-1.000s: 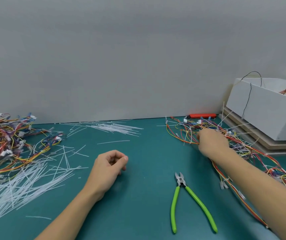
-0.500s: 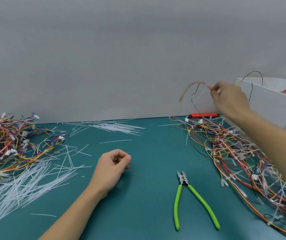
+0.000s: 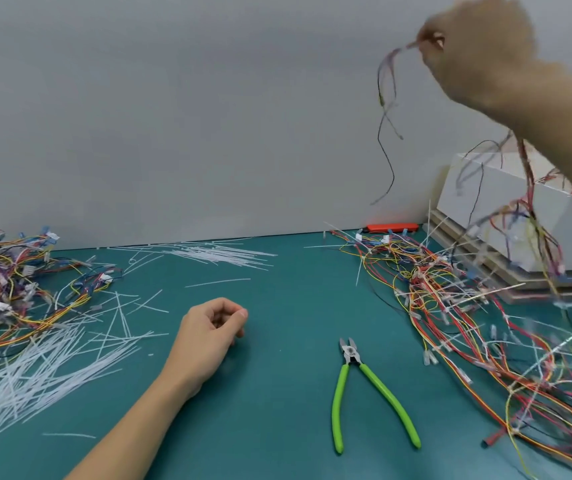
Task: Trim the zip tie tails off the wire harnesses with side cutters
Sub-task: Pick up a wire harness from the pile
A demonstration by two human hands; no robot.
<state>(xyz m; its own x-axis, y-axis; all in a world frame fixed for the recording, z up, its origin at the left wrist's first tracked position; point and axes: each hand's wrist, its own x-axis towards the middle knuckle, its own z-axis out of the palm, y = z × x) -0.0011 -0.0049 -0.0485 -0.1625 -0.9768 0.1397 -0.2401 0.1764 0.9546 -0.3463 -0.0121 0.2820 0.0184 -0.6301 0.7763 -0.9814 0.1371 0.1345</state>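
Right hand (image 3: 478,50) has lifted a harness (image 3: 386,98) above the mat's (image 3: 277,410) open centre.

Right hand (image 3: 478,46) raised, pinching a dangling harness (image 3: 386,109); left hand (image 3: 208,336) loosely curled on mat (image 3: 277,427); green-handled cutters (image 3: 364,393) lying between the hands, untouched.

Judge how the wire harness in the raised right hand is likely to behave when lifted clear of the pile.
The wire harness likely stays floppy: its strands droop from the right hand. It probably snags, since wires trail down toward the tangled pile. It seems light, pinched by fingertips alone.
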